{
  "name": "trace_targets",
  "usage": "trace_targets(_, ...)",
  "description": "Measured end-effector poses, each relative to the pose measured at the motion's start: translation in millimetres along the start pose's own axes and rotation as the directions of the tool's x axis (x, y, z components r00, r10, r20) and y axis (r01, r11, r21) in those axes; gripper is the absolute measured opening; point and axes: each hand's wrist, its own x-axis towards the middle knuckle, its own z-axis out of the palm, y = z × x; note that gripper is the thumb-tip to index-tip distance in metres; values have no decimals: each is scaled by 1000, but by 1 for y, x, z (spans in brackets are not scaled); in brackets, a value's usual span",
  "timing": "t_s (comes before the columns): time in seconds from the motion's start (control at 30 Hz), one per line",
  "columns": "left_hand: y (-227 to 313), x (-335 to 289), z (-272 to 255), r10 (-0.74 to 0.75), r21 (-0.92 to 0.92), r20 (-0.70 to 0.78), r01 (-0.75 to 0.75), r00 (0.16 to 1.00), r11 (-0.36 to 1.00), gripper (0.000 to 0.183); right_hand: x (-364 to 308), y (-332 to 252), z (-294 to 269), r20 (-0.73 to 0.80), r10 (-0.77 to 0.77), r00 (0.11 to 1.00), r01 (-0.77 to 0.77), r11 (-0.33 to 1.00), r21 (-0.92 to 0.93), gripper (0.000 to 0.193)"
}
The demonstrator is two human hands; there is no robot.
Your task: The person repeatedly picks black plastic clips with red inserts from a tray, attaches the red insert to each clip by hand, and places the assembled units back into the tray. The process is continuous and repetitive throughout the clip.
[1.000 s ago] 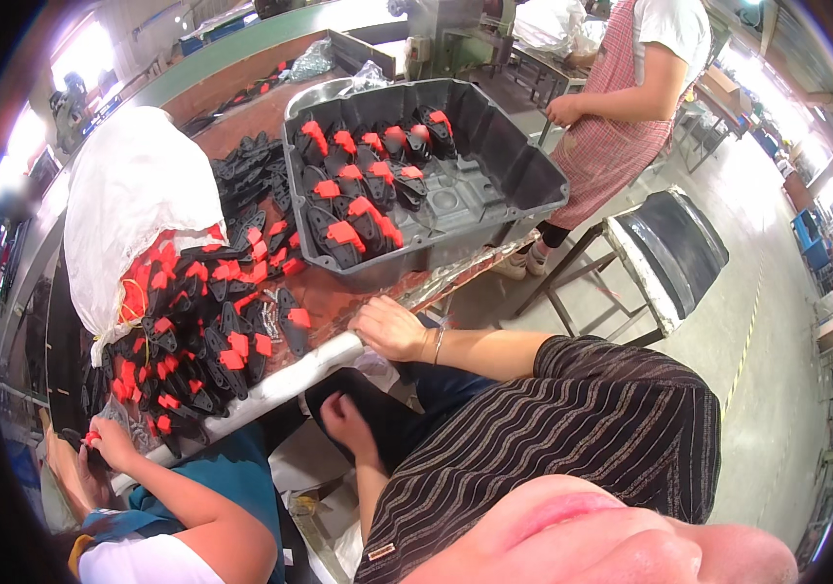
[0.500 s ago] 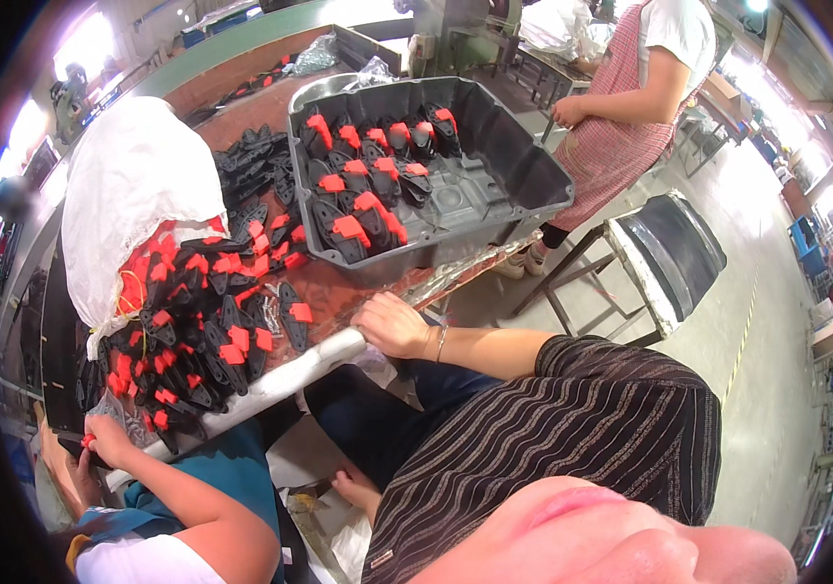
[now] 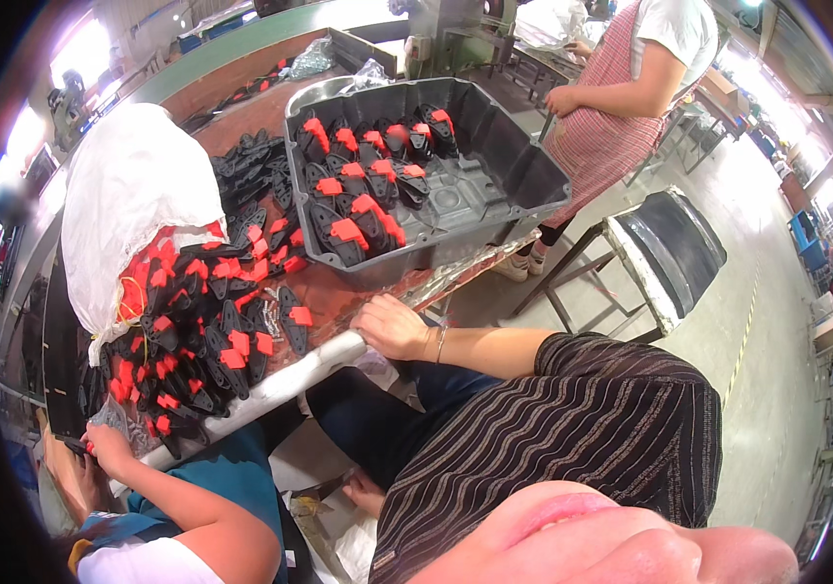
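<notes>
Worktable (image 3: 331,302) with a worn reddish-brown top, its near edge capped by a long white strip (image 3: 304,378). Beyond its right end stands a co-worker (image 3: 606,122) in a red checked apron; another co-worker (image 3: 183,530), in white and teal, is at near left. A deep, dark grey bin (image 3: 499,136) sits on the table's far right part. At left, a white woven sack (image 3: 134,175) slumps with its mouth toward the pile. A stool (image 3: 674,253) with a black seat is on the right. Black brackets (image 3: 220,355), slim and tapered with blocky bright-red tabs, spread in a jumble before the sack; more are in rough rows in the bin's left part. The wearer's right hand (image 3: 392,326) rests on the table's near edge by the strip's end, fingers curled; whether it grasps anything, I cannot tell. The left hand (image 3: 366,493) is low beside the wearer's leg, partly hidden, its grip unclear. Small silvery pins (image 3: 271,317) lie beside the bracket nearest the right hand.
</notes>
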Motion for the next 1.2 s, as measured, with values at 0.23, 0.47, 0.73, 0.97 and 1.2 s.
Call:
trace_targets(0.23,22,8,11,-70,-18,-90,69,993,997,34,0,2,4,-33,6,999,-6,1000,-11,20)
trace_targets(0.47,17,-8,64,94,-299,-52,-105,994,948,30,8,-11,9,-43,-29,999,31,999,28,21)
trace_targets(0.73,9,-23,87,-41,-416,-4,36,999,908,30,17,-15,13,-48,-49,998,52,997,57,21)
trace_targets(0.97,77,-36,-75,-503,-965,260,200,824,-172,21,-4,11,-9,16,-3,1000,4,999,-34,24)
trace_targets(1.2,213,-366,-331,207,-236,134,234,969,-943,30,0,2,12,12,1,1000,-1,1000,-31,17)
